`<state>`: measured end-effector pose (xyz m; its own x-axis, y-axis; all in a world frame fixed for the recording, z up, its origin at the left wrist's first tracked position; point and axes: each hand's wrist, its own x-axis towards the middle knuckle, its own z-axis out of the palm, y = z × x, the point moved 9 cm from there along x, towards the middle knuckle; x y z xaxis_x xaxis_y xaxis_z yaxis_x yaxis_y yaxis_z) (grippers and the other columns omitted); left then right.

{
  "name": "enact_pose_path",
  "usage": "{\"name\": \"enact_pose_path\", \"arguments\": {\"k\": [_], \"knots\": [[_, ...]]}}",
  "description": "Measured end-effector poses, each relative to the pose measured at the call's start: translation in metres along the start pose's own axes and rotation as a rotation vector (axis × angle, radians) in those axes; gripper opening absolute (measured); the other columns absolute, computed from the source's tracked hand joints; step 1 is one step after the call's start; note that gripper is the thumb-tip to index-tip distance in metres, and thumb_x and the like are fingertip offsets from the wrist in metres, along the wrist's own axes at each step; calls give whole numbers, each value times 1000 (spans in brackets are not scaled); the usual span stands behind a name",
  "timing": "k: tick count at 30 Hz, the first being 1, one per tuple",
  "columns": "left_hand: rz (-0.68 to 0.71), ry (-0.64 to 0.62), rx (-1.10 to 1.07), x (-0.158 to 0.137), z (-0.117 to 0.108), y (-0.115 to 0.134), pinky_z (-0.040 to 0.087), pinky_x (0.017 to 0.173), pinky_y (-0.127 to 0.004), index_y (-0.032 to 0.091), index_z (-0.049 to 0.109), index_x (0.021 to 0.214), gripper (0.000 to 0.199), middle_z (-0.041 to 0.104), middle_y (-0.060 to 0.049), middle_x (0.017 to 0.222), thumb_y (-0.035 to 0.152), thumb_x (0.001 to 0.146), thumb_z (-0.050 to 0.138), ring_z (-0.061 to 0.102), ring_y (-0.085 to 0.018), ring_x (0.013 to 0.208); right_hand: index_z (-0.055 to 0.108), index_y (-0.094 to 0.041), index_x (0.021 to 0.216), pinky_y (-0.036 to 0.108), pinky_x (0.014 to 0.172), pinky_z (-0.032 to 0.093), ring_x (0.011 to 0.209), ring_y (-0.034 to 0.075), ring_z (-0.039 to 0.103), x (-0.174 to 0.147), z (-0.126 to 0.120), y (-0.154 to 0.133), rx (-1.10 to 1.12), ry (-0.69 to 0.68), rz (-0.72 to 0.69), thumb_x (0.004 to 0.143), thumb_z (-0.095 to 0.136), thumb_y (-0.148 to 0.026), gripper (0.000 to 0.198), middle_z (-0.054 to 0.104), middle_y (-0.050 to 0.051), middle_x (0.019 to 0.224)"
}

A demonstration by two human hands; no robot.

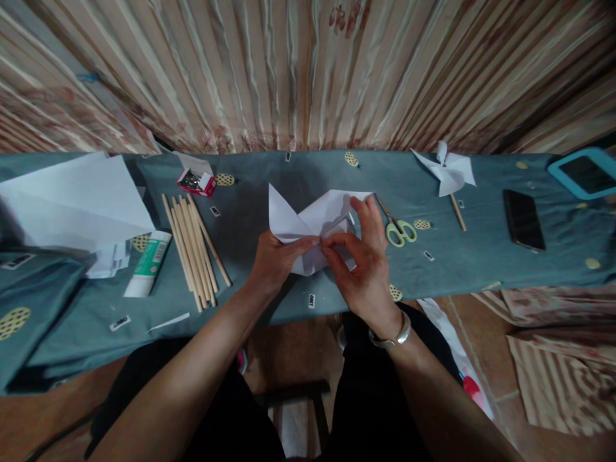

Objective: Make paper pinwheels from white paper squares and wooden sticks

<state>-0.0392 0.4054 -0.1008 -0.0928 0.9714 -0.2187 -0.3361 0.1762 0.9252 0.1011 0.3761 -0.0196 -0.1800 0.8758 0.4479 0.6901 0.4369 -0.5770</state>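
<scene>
A white paper pinwheel (320, 215) with pointed, folded blades is held above the cloth-covered table. My left hand (279, 256) grips its left side, with the thumb pressed near the middle. At that same middle spot, the thumb and index finger of my right hand (363, 269) pinch together, the other fingers raised. Whether a pin or only paper sits between those fingertips is too small to tell. Just right of my right hand lie scissors (400, 233) with pale green handles.
Left of my hands lie several wooden sticks (192, 250), a glue tube (149, 263), a small red box of metal pins (197, 181) and white paper sheets (77, 199). To the right are a pinwheel on a stick (447, 173), a phone (524, 219) and a blue-framed device (587, 173). A curtain (308, 77) hangs behind.
</scene>
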Motion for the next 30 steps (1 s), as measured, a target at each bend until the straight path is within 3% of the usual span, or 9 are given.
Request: {"name": "enact_pose_path", "arguments": {"k": [11,30], "knots": [[-41,-41,-74,0,3,0,50,63,-25,14,77,73,26,75,-1,71,24,51,87,65,-15,62,65,-24,89,65,116,25,150,34,20,-2,0,1,-32,5,-27,91,55,-21,11,34,1,156],[-14,-96,37,1,2,1,54,65,-30,13,76,73,26,75,-2,71,25,53,86,68,-18,65,65,-23,87,62,116,26,150,34,20,-2,1,0,16,-64,-4,90,56,-19,10,38,4,155]]}}
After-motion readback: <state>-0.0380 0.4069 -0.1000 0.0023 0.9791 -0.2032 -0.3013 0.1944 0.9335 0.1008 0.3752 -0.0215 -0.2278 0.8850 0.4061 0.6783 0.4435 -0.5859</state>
